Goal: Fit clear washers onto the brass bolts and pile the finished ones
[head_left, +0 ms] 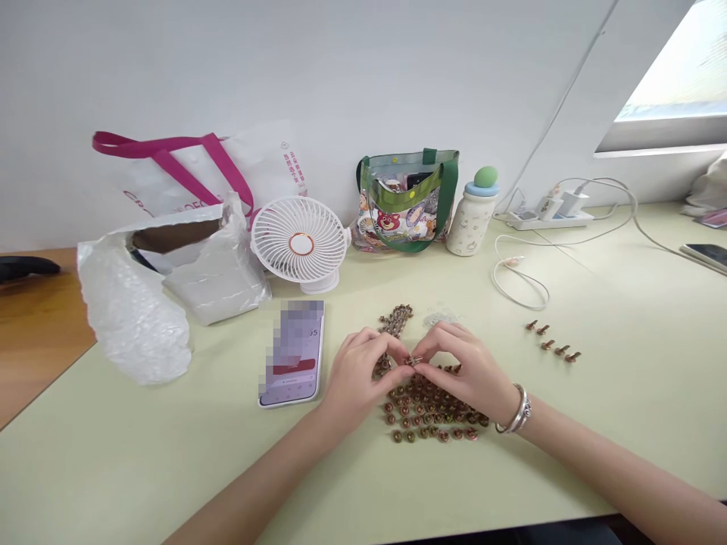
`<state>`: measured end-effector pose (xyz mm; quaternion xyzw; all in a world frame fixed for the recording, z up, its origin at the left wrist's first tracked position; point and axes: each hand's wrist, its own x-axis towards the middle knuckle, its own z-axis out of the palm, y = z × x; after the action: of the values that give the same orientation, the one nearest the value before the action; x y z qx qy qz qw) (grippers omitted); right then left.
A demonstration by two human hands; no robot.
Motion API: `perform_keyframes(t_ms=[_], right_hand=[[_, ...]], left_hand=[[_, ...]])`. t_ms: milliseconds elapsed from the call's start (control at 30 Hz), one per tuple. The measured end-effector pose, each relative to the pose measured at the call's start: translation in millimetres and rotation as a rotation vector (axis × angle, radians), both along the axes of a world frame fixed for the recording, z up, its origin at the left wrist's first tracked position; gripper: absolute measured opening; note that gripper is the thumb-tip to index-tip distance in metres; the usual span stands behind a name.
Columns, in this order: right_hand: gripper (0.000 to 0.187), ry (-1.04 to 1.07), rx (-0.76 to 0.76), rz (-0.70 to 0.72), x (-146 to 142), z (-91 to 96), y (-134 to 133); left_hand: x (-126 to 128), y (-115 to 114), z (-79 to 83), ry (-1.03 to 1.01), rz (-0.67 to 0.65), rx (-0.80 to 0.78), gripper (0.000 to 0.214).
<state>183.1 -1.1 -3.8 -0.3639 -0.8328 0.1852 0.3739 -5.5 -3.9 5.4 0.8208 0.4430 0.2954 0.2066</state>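
Fingertips of my left hand (359,372) and my right hand (464,369) meet in a pinch over the middle of the table, both closed on a small brass-coloured screw (413,361). Beneath and in front of them, many more screws (427,418) stand on their heads in rough rows, partly covered by my right hand. Behind my left hand lies a heap of loose screws (396,321). A little pile of clear small pieces (444,316) is just beyond my right hand; their kind is too small to tell. A bracelet (514,409) circles my right wrist.
Left of my hands lies a phone (292,354). Farther back are a bubble-wrap bag (136,310), a white fan (301,241), a patterned bag (406,208) and a bottle (472,216). Several screws (561,350) lie at right, near a cable (522,280) and power strip (548,219).
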Motion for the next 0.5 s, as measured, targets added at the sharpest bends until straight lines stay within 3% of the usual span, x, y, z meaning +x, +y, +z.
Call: perform_keyframes(t_ms=[100,333,500], right_hand=[[0.007,-0.036,-0.014,-0.021,1.5,0.1,0.8],[0.006,-0.15,-0.069,-0.013,2.7,2.4,0.1],[0.002,-0.168,-0.015,-0.014,2.1,3.7,-0.1]], left_hand=[[-1.1,2.3,-2.8,0.025,0.018,0.06,0.014],[-3.3,3.0,-7.8,0.065,0.041,0.443,0.008],[-3.9,2.2,-8.5,0.084,0.011,0.525,0.012]])
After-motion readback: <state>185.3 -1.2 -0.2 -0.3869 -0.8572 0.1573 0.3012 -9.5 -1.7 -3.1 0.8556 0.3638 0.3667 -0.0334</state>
